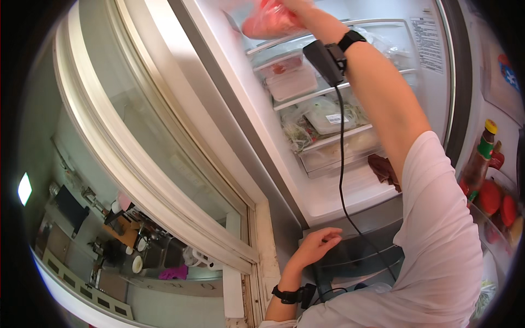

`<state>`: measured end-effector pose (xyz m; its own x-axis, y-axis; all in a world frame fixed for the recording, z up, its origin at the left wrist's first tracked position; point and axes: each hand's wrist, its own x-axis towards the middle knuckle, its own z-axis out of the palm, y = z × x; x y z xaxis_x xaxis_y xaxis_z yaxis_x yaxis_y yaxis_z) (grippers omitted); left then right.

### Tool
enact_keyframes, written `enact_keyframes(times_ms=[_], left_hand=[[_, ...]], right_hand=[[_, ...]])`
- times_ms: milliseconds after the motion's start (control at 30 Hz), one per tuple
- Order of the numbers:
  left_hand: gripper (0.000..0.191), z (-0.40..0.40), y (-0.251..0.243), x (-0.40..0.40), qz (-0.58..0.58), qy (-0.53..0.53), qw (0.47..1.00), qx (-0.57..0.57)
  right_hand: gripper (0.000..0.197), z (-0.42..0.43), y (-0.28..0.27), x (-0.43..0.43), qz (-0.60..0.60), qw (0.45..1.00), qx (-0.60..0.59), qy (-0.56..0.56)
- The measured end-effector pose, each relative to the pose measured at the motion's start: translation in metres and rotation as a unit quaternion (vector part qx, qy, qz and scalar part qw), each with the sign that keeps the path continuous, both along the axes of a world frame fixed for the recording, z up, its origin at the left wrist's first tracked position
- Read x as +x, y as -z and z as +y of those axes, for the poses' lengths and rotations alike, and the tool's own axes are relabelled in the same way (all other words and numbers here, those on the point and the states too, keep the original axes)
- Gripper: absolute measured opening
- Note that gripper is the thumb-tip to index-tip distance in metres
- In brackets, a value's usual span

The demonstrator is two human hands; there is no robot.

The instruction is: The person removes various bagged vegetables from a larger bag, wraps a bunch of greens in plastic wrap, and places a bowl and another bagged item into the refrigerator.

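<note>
My right hand (298,5) is at the top edge of the view, partly cut off, gripping a red plastic bag (272,20) at the upper shelf of an open refrigerator (283,164). What the bag contains cannot be made out. Lower down, my left hand (320,246) hangs in front of the refrigerator's lower part with loosely bent fingers, holding nothing. Each wrist wears a black strap with a device; a black cable (342,164) runs down from the right one (326,61).
Shelves hold plastic containers (291,84), a lidded tub (328,117) and bagged greens (297,137). A dark red cloth-like item (383,170) lies below the drawer (328,158). Bottles (478,164) and red-lidded jars (490,197) fill the door at right. A sliding window frame (164,172) stands left.
</note>
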<state>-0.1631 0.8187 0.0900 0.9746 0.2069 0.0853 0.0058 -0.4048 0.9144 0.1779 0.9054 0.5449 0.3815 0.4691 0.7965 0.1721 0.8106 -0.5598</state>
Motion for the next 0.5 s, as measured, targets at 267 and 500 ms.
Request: enact_keyframes(times_ms=[267, 500], left_hand=[[0.034, 0.005, -0.021, -0.003, -0.040, -0.045, 0.991, -0.120], [0.052, -0.020, -0.084, 0.021, -0.218, -0.028, 0.955, -0.198]], right_hand=[[0.026, -0.117, 0.022, -0.029, -0.003, 0.997, 0.063, 0.047], [0.034, -0.243, 0.112, -0.117, -0.052, 0.996, 0.062, 0.046]])
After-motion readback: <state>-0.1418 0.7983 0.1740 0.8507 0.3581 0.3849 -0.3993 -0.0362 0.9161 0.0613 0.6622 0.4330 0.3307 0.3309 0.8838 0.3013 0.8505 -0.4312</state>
